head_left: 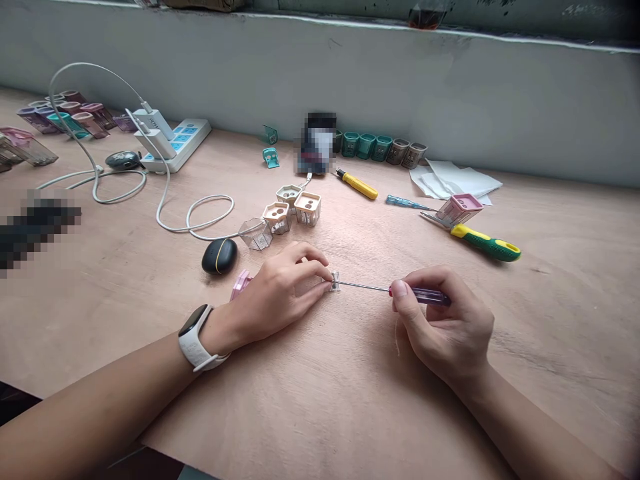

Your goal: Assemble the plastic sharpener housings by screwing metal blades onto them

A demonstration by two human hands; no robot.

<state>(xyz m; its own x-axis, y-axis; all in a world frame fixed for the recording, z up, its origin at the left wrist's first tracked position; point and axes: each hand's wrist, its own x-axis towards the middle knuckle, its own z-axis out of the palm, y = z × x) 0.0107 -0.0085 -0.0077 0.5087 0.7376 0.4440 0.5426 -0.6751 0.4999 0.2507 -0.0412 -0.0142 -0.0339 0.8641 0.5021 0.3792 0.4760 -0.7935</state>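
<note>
My right hand [445, 320] grips a screwdriver [425, 295] by its clear purple handle, the thin shaft pointing left. At the shaft's tip lies a small silvery metal sharpener piece [335, 281], which the fingertips of my left hand [285, 280] pinch against the table. The fingers partly cover this piece, and its details are too small to make out. A pink plastic part [241, 284] shows behind my left wrist. Just beyond my left hand stand several pencil sharpeners [307, 208] with cream tops and a clear empty container [255, 234].
A black earbud case [219, 256] sits left of my hand. Further back are a yellow cutter [357, 184], a blue screwdriver [410, 203], a green-yellow handled tool [487, 243], a pink sharpener [460, 208], white papers [455, 180] and a power strip [187, 143] with looping white cables.
</note>
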